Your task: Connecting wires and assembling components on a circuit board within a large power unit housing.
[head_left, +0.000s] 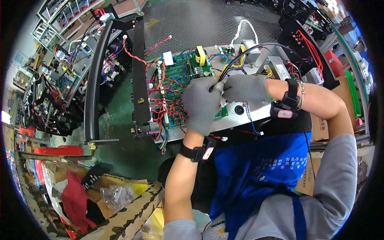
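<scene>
My left hand (200, 106), in a grey knit glove, is closed around a bundle of black cables (236, 60) above the circuit board. Right beside it, my gloved right hand (248, 90) is closed at the same bundle, its fingertips meeting the left hand's. From there the cables arch up and away to the right. Beneath the hands lies a green circuit board (176, 74) on a metal chassis plate (256, 112), with twisted red wires (166, 106) plugged along its left side. The cable ends inside my fingers are hidden.
A black curved handle bar (98, 80) and an upright black bracket (140, 80) flank the chassis on the left. Metal-cased modules (278, 68) sit at its right end. More wired assemblies (60, 92) stand far left. An open box (116, 216) with plastic bags is lower left.
</scene>
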The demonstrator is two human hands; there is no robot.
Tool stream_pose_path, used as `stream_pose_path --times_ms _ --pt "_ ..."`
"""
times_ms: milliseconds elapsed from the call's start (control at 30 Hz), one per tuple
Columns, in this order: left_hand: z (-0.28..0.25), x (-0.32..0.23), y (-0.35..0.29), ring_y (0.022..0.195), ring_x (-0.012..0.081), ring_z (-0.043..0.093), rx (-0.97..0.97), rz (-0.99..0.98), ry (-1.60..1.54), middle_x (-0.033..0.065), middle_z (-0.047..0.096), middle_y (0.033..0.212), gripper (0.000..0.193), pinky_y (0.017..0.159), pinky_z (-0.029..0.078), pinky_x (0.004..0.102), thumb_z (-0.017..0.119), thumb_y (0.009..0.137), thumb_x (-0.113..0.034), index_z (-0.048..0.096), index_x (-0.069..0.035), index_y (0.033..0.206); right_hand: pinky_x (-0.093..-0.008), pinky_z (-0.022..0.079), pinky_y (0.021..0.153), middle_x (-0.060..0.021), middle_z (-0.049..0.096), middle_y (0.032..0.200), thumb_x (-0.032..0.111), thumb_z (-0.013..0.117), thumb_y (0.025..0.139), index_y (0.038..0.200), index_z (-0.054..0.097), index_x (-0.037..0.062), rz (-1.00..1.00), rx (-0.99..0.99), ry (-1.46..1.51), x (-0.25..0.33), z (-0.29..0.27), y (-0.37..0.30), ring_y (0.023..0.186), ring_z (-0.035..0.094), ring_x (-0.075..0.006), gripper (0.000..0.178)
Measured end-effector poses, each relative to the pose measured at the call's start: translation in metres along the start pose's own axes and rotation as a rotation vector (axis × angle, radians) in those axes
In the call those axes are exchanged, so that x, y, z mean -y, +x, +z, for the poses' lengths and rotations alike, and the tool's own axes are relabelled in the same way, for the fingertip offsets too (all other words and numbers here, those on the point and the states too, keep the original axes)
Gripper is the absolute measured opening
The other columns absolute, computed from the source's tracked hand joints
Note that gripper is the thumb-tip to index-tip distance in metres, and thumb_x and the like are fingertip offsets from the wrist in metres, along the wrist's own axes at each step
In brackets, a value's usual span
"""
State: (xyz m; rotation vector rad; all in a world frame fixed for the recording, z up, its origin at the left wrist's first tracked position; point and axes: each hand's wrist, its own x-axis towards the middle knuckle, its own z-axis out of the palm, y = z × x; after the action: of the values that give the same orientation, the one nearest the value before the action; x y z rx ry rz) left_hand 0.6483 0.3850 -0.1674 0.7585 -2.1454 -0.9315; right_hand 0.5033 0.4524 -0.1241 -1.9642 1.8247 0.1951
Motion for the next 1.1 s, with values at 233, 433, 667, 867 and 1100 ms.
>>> stream_pose_path --times_ms 233,433,667,867,1100 --pt "0.007 0.009 0.0 0.068 0.0276 0.062 -0.058 0.098 -0.009 0.0125 0.065 0.074 0.017 0.063 0.047 0.0351 0.069 0.075 -0.02 0.072 -0.007 0.085 -0.0367 0.051 0.06 -0.0109 0.066 0.071 0.02 0.056 0.083 0.084 0.069 0.006 -0.006 -0.063 0.157 -0.017 0.019 0.006 0.07 0.067 -0.0227 0.019" --pt "0.008 0.018 -0.003 0.074 0.0266 0.065 -0.07 0.113 -0.099 0.0133 0.068 0.083 0.018 0.069 0.05 0.034 0.068 0.078 -0.015 0.071 -0.005 0.092 -0.0352 0.051 0.058 -0.0064 0.065 0.068 0.02 0.058 0.082 0.084 0.068 0.008 -0.013 -0.002 -0.254 0.002 0.014 0.016 0.063 0.065 -0.0188 0.016" --pt "0.007 0.011 -0.004 0.077 0.0183 0.066 -0.146 0.108 -0.177 0.012 0.069 0.086 0.019 0.072 0.051 0.0294 0.066 0.081 -0.011 0.069 -0.002 0.097 -0.0333 0.049 0.056 -0.0064 0.065 0.074 0.013 0.062 0.08 0.084 0.066 0.0062 0.289 0.127 0.58 -0.016 0.018 0.0 0.068 0.064 -0.0175 0.009" --pt "-0.01 -0.005 -0.01 0.08 0.0117 0.064 -0.248 0.064 -0.237 0.0075 0.069 0.091 0.018 0.074 0.05 0.0255 0.064 0.083 -0.006 0.069 -0.003 0.1 -0.0263 0.043 0.048 -0.0017 0.057 0.067 0.012 0.064 0.081 0.077 0.058 0.0072 0.471 0.173 1.192 0.003 0.006 -0.014 0.062 0.058 -0.0093 0.008" --pt "-0.007 -0.006 -0.007 0.079 0.0116 0.063 -0.281 0.104 -0.27 0.0073 0.069 0.091 0.018 0.074 0.05 0.026 0.064 0.084 -0.007 0.069 -0.001 0.1 -0.0255 0.041 0.044 -0.0002 0.052 0.062 0.023 0.058 0.087 0.077 0.059 0.0072 0.487 -0.004 1.014 0.001 0.038 0.002 0.05 0.05 -0.0097 0.018"
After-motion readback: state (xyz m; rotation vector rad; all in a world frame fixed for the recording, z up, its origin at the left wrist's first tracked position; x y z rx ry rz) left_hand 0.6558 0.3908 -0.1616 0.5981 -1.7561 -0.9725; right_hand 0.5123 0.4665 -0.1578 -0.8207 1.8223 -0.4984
